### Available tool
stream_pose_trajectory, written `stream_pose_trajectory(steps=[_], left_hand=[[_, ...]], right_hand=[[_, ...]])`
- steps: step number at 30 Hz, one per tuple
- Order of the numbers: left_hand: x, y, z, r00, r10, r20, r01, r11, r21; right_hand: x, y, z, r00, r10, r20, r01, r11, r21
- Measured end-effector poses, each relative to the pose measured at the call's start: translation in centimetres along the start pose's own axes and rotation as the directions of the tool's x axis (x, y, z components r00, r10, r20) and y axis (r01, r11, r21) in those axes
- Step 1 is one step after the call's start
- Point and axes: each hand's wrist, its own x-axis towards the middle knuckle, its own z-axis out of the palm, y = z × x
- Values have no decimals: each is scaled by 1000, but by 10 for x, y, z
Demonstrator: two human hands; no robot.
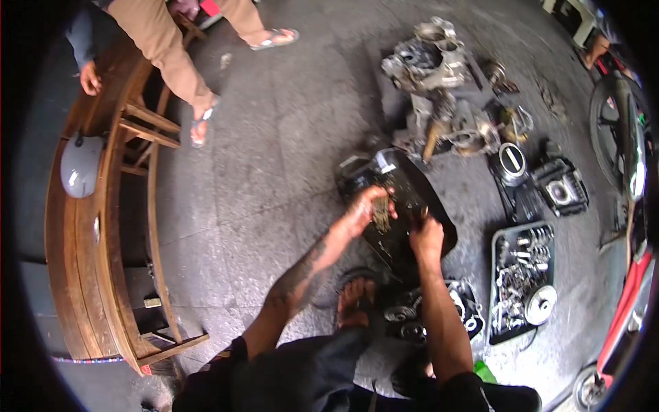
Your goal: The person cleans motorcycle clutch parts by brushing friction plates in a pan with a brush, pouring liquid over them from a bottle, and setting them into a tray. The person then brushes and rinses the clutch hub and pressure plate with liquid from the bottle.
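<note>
Over a black basin (439, 189) on the floor, my left hand (360, 211) is closed around a brownish-gold metal part (382, 214), which looks wet and hangs below the fingers. My right hand (428, 237) is closed too, at the basin's right side. A short dark thing sticks up from its fist, too blurred to name. Dark wet residue covers the bottom of the basin. At its upper left edge a black part (353, 172) sits partly hidden.
Engine casings (429, 65) lie beyond the basin. To the right are a cylinder head (564, 187) and a tray (493, 302) of metal parts. A wooden bench (75, 275) bearing a grey helmet (81, 168) stands left, near another person's legs (161, 55). A motorcycle wheel (607, 123) is far right.
</note>
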Motion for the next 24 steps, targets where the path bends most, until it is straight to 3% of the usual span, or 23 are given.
stream_pose_trajectory(steps=[1,2,3,5,6,8,9,10,12,13,14,15,16,17,18,19,22,24], left_hand=[[4,2,2,992,-50,-112,49,999,-11],[3,4,2,990,-83,-113,75,994,-77],[5,2,3,991,-56,-124,56,998,-4],[3,-4,0,984,-22,-176,37,996,81],[0,-3,1,987,28,-158,-9,993,122],[-2,-1,-7,995,42,-92,-31,992,124],[-5,0,-6,998,42,-52,-38,996,82],[-7,-2,-6,999,41,-9,-41,998,41],[-10,-2,-4,999,1,50,-1,1000,3],[-9,1,-3,999,-25,25,25,1000,7],[-10,-3,-2,997,-71,-1,71,997,-6],[-7,-5,-3,999,-32,34,32,999,8],[-6,-6,4,998,-43,-39,38,992,-117],[-11,-1,12,993,-92,-73,77,979,-188],[-10,-1,9,1000,-12,17,14,997,-75],[-8,0,7,1000,-9,-9,8,1000,-27],[-9,-3,5,999,50,7,-50,998,29],[-14,4,7,999,46,3,-46,998,53]], right_hand=[[1,1,0,998,-29,-50,35,989,142],[2,2,-2,992,-62,-106,90,955,284],[4,-2,-6,991,-70,-114,100,953,286],[0,-24,-14,993,-33,-111,100,726,681],[-2,-32,-15,989,-58,-139,136,737,662],[5,-19,3,996,-79,-35,81,706,703],[7,-11,12,988,-149,-44,146,795,589],[4,-15,10,986,-161,-52,160,786,598],[0,-23,2,981,-143,-130,185,888,421],[0,-28,3,942,-149,-300,289,814,504],[-5,-25,1,952,-3,-307,191,791,582],[-7,-28,-7,943,-14,-333,219,779,587],[-8,-25,-13,934,-18,-357,239,774,586],[-9,-20,-17,957,-52,-284,205,814,543],[-10,-13,-21,974,-86,-211,183,847,499],[-13,-7,-25,975,-62,-213,159,866,475],[-17,1,-33,955,-294,-30,280,867,413],[-19,4,-42,951,-310,18,277,875,397]])
